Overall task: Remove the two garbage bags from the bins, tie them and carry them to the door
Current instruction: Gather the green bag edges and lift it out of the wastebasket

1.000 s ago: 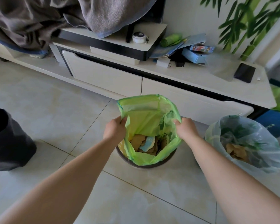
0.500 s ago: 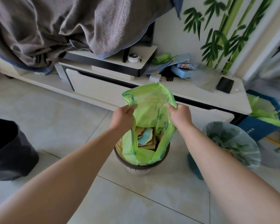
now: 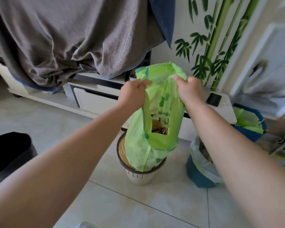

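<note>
Lifting green bag [image 3: 155, 122] from round bin [image 3: 138, 171].
Left hand [image 3: 132, 94] and right hand [image 3: 190, 90] pinching the bag's rim, bottom hanging inside bin.

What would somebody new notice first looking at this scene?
The bright green garbage bag at centre, gripped at its rim by the left hand and right hand, its bottom in the white bin. To the right stands a blue bin with a clear bag; a grey blanket hangs upper left.
</note>
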